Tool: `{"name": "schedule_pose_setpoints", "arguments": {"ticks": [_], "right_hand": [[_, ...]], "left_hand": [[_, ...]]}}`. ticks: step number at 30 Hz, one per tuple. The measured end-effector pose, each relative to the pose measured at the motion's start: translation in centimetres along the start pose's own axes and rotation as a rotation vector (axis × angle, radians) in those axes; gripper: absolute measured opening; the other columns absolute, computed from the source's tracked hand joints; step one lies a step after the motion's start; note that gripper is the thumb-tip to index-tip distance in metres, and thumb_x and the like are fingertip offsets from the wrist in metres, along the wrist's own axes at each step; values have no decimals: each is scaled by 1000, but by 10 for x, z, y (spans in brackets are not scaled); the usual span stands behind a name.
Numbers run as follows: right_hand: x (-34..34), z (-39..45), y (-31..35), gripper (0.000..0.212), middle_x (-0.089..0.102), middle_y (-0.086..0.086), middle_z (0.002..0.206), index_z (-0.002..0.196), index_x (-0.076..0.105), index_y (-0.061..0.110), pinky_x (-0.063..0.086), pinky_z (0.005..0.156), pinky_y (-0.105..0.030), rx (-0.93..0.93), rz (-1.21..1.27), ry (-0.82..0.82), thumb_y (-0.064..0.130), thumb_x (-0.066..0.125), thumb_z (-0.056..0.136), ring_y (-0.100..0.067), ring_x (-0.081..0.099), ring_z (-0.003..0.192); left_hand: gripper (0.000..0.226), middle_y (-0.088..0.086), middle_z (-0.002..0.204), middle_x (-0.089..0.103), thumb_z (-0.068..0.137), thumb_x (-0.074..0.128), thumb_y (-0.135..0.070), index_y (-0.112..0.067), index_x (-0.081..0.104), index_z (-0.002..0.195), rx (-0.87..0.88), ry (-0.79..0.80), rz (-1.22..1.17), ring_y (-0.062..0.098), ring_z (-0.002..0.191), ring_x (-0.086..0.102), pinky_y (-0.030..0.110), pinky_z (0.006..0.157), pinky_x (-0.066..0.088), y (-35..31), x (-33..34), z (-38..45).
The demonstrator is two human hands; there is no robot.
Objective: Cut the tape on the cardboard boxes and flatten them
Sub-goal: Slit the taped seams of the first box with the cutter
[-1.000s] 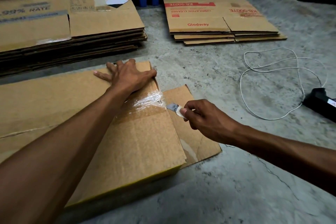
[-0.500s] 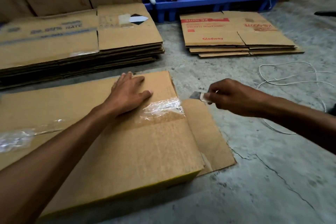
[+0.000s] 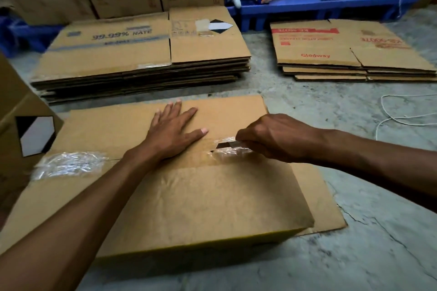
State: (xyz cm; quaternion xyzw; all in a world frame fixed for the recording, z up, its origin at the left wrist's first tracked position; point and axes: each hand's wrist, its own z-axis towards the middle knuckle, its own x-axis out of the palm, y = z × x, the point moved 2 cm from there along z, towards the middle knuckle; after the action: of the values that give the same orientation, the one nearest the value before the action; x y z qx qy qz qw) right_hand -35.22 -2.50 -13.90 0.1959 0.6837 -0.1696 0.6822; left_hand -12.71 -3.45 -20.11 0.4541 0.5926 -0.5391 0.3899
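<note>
Brown corrugated cardboard box (image 3: 201, 201) lying on the grey concrete floor (image 3: 354, 255), its top flaps joined by a strip of crinkled clear packing tape (image 3: 68, 164) along the centre seam. The left hand (image 3: 175, 132) lies flat on the far flap, fingers straight and spread, pressing it down. The right hand (image 3: 276, 137) is curled round a small grey cutter blade (image 3: 224, 145), pinching it with the tip set in the taped seam just beside the left thumb; a dark slit shows there. Behind, a stack of flattened brown cartons (image 3: 146, 54) sits left and a smaller stack of red-printed flattened cartons (image 3: 343, 49) right, well apart. A white cord (image 3: 402, 120) lies loose on the floor at far right
</note>
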Motion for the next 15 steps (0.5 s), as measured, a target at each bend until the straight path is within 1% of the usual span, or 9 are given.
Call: {"name": "schedule_pose_setpoints", "arguments": {"ticks": [3, 4, 6, 7, 9, 11, 13, 15], "right_hand": [[3, 5, 4, 11, 54, -4, 68, 83, 54, 14, 23, 48, -28, -5, -26, 23, 16, 49, 93, -24, 44, 55], [3, 6, 5, 11, 50, -1, 66, 83, 54, 14, 20, 46, -26, -4, -34, 29, 15, 49, 93, -23, 43, 55], [4, 7, 6, 11, 47, 2, 66, 86, 56, 13, 17, 46, -20, -4, -49, 32, 16, 49, 93, -21, 43, 55], [4, 8, 7, 11, 47, 2, 67, 87, 57, 13, 16, 46, -20, -2, -55, 32, 17, 49, 93, -22, 42, 55], [2, 10, 8, 11, 50, -2, 67, 88, 58, 12, 19, 48, -25, 10, -83, 28, 15, 48, 93, -23, 42, 56], [1, 12, 9, 13, 52, -3, 66, 87, 59, 13, 27, 57, -28, -1, -127, 34, 13, 48, 93, -22, 38, 53], [-3, 16, 10, 16, 44, 1, 64, 86, 60, 14, 33, 64, -30, -25, -169, 51, 12, 46, 94, -19, 33, 49], [-5, 21, 10, 19, 40, 4, 65, 92, 60, 15, 37, 71, -29, -27, -213, 96, 14, 42, 97, -19, 36, 54]], "left_hand": [[72, 4, 161, -1, 87, 38, -66, -37, 16, 149, -5, -16, -3, 19, 148, -7, 40, 117, -6, 1, 2, 1], [72, 4, 161, -1, 87, 38, -66, -37, 15, 149, -4, -16, -5, 19, 148, -7, 40, 117, -6, 2, 2, 1], [72, 3, 161, -1, 87, 38, -66, -38, 15, 149, 3, -20, -6, 19, 148, -7, 40, 117, -6, 2, 3, 1], [72, 3, 161, -2, 86, 38, -66, -38, 14, 149, 7, -23, -7, 19, 148, -7, 40, 117, -6, 3, 4, 1], [72, 3, 161, -2, 86, 38, -66, -38, 14, 149, 9, -26, -8, 18, 147, -7, 40, 117, -6, 4, 4, 2], [73, 2, 161, -2, 86, 38, -67, -39, 14, 149, 5, -22, -6, 18, 147, -8, 40, 117, -7, 5, 5, 2], [72, 1, 161, -2, 86, 37, -67, -39, 14, 148, -6, -27, -1, 18, 147, -7, 40, 117, -7, 6, 6, 4], [68, 0, 161, -1, 88, 35, -65, -41, 14, 148, -25, -51, 7, 18, 148, -6, 41, 116, -7, 5, 10, 5]]}}
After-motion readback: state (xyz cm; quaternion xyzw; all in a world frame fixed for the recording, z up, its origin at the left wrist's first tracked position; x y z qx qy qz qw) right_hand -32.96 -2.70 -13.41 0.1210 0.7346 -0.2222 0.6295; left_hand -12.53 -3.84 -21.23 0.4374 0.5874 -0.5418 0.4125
